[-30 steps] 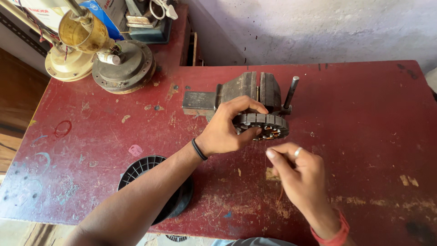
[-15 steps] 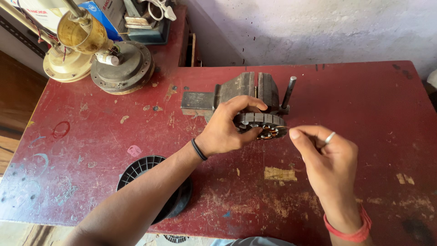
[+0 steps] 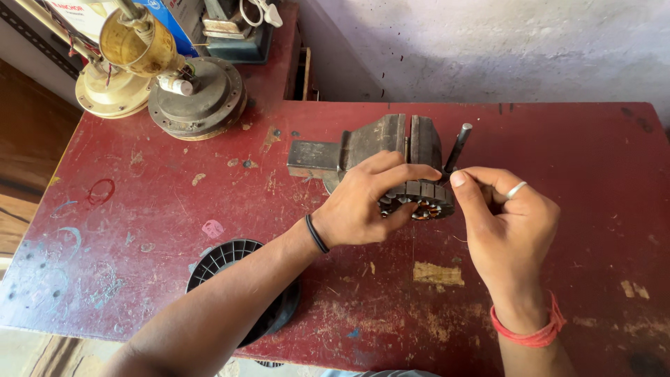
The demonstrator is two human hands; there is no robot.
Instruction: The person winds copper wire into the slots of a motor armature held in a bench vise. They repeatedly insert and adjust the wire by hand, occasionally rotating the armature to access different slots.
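Our right hand (image 3: 506, 223) has come up from the lower surface (image 3: 139, 209) to the stator ring (image 3: 419, 199) at centre frame, fingertips pinching beside it; our left hand (image 3: 363, 202) stays clasped around it.

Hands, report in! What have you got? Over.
Left hand grips stator at vise. Right hand pinched beside it, contents hidden. Nothing blocking.

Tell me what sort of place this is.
Probably a small motor or fan repair workshop: a metal bench vise on a worn red table, a wound stator in hand, and dismantled fan motor housings.
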